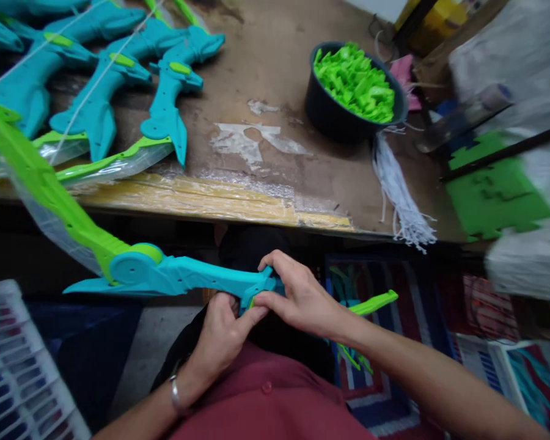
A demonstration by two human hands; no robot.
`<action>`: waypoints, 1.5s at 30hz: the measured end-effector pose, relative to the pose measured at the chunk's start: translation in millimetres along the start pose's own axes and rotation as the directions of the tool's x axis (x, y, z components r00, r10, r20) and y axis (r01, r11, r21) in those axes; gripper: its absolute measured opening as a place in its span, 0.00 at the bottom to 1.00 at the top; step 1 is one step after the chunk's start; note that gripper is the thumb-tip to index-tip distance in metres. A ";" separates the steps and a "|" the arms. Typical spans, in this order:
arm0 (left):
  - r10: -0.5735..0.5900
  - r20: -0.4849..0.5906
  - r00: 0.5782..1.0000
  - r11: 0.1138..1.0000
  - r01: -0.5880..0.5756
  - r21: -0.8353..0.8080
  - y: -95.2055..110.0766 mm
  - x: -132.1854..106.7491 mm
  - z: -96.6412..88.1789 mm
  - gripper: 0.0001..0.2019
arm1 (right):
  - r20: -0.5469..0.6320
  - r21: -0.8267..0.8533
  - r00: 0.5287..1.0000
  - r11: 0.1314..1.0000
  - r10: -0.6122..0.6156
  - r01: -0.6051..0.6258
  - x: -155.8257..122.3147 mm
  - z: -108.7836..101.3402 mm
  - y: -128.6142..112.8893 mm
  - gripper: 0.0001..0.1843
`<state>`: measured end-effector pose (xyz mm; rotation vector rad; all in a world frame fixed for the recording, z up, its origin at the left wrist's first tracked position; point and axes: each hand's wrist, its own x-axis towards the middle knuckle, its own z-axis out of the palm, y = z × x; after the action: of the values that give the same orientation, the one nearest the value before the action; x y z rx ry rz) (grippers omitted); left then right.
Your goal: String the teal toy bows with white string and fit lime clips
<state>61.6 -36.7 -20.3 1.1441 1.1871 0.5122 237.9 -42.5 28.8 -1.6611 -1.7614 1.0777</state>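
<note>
A teal and green toy bow [178, 276] lies across my lap below the table edge. My left hand [222, 333] is closed on its teal grip from below. From the right, my right hand [297, 293] pinches the same grip, fingers pressed on top. The bow's green limb [36, 177], partly in clear plastic, runs up to the left. A green limb tip [376, 300] sticks out past my right wrist.
Several teal bow bodies [165, 104] lie on the worn wooden table [266, 153]. A black bowl [325, 113] of small green parts stands at the right, white strings [401, 195] beside it. A white crate [13, 366] is at lower left.
</note>
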 end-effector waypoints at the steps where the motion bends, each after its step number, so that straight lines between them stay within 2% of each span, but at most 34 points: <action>1: 0.003 0.014 1.000 1.000 -0.003 -0.005 1.2 1.1 -1.2 0.16 | 0.002 0.026 1.000 0.999 0.020 -0.020 1.5 -1.4 -0.1 0.16; 4: 0.002 0.069 0.998 0.995 0.005 -0.098 0.3 2.7 -5.5 0.17 | 0.009 0.123 0.997 0.989 0.078 -0.079 4.7 -5.8 0.8 0.18; 7: 0.025 0.173 0.985 0.970 0.018 -0.243 -7.6 1.1 -8.6 0.21 | -0.005 0.259 0.991 0.957 0.136 -0.130 1.7 -7.2 4.8 0.20; 11: 0.017 0.266 0.964 0.863 0.120 -0.490 -15.6 -2.0 -12.1 0.27 | 0.010 0.490 0.975 0.849 0.223 -0.199 -11.9 -1.2 9.7 0.25; 13: -0.008 0.318 0.948 0.807 0.193 -0.558 -14.5 -1.0 -15.4 0.29 | 0.049 0.574 0.973 0.790 0.226 -0.213 -18.0 0.8 9.9 0.24; 15: -0.021 0.369 0.929 0.794 0.240 -0.558 -11.4 2.0 -19.3 0.30 | 0.103 0.597 0.979 0.777 0.173 -0.200 -19.8 -4.6 12.1 0.21; 17: -0.033 0.408 0.912 0.815 0.261 -0.517 -8.6 5.5 -22.5 0.29 | 0.059 0.490 0.991 0.861 0.119 -0.133 -16.7 -23.3 21.9 0.14; 19: -0.038 0.421 0.906 0.836 0.260 -0.484 -7.5 8.1 -23.4 0.27 | -0.171 0.188 0.980 0.980 0.100 -0.067 -11.4 -56.5 42.7 0.09; 20: -0.039 0.421 0.906 0.840 0.258 -0.477 -7.8 8.6 -22.8 0.26 | -0.347 -0.027 0.935 0.996 0.075 -0.090 -9.1 -76.8 56.7 0.09; 21: -0.033 0.419 0.907 0.841 0.251 -0.479 -8.3 8.6 -21.7 0.25 | -0.506 -0.214 0.861 0.959 0.054 -0.186 -7.5 -97.8 72.3 0.09; 22: -0.018 0.416 0.909 0.842 0.238 -0.484 -9.2 8.3 -20.3 0.24 | -0.612 -0.365 0.789 0.866 0.053 -0.341 -6.5 -118.0 88.6 0.09; 23: 0.001 0.412 0.911 0.844 0.220 -0.490 -10.1 7.8 -18.8 0.24 | -0.691 -0.458 0.720 0.726 0.071 -0.512 -6.2 -136.2 104.7 0.08; 24: 0.025 0.412 0.911 0.848 0.199 -0.491 -11.0 7.4 -17.5 0.24 | -0.734 -0.501 0.672 0.585 0.104 -0.638 -6.5 -151.5 119.5 0.08; 25: 0.050 0.416 0.908 0.855 0.176 -0.487 -11.7 7.1 -16.5 0.24 | -0.749 -0.493 0.651 0.551 0.125 -0.673 -7.5 -163.8 132.4 0.08; 26: 0.072 0.421 0.904 0.864 0.154 -0.480 -12.1 7.0 -15.9 0.24 | -0.754 -0.487 0.642 0.539 0.138 -0.688 -8.9 -173.1 142.8 0.09; 28: 0.103 0.420 0.902 0.876 0.118 -0.468 -12.1 7.1 -15.5 0.24 | -0.739 -0.481 0.655 0.557 0.159 -0.678 -12.6 -185.0 156.0 0.15; 32: 0.119 0.384 0.916 0.870 0.090 -0.485 -10.3 6.8 -14.2 0.22 | -0.718 -0.458 0.674 0.611 0.175 -0.646 -15.1 -196.7 157.1 0.24; 34: 0.126 0.370 0.920 0.850 0.093 -0.519 -9.8 6.6 -12.1 0.20 | -0.716 -0.446 0.679 0.641 0.163 -0.625 -12.8 -196.9 147.8 0.26; 36: 0.125 0.348 0.929 0.824 0.098 -0.557 -9.4 6.5 -9.3 0.17 | -0.702 -0.442 0.698 0.683 0.140 -0.582 -11.7 -187.9 130.2 0.25; 37: 0.117 0.329 0.937 0.816 0.098 -0.570 -8.7 6.4 -7.7 0.15 | -0.681 -0.446 0.721 0.709 0.129 -0.547 -12.8 -178.3 117.7 0.22; 39: 0.109 0.275 0.955 0.804 0.078 -0.590 -5.7 6.0 -4.7 0.12 | -0.573 -0.429 0.810 0.798 0.121 -0.423 -19.3 -148.7 85.5 0.13; 40: 0.117 0.250 0.961 0.798 0.059 -0.600 -3.3 5.6 -3.2 0.12 | -0.473 -0.402 0.874 0.855 0.115 -0.329 -24.4 -129.8 66.8 0.09; 41: 0.135 0.239 0.962 0.789 0.041 -0.612 -0.4 5.3 -1.9 0.12 | -0.315 -0.290 0.944 0.937 0.101 -0.196 -30.3 -109.6 47.4 0.09; 42: 0.161 0.246 0.956 0.774 0.032 -0.633 2.6 5.0 -0.7 0.12 | -0.191 -0.193 0.979 0.976 0.067 -0.104 -36.1 -89.7 28.4 0.10; 43: 0.192 0.273 0.943 0.748 0.040 -0.662 5.5 4.9 0.2 0.11 | -0.071 -0.128 0.997 0.991 0.030 -0.039 -41.3 -71.5 10.9 0.11; 45: 0.250 0.366 0.896 0.679 0.107 -0.727 9.3 5.4 0.9 0.08 | 0.119 -0.067 0.993 0.997 -0.024 0.032 -48.3 -44.7 -14.9 0.11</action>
<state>66.4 -29.0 -14.6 0.5403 0.4331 0.6696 271.4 -79.3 74.3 -1.6379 -1.9104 1.1363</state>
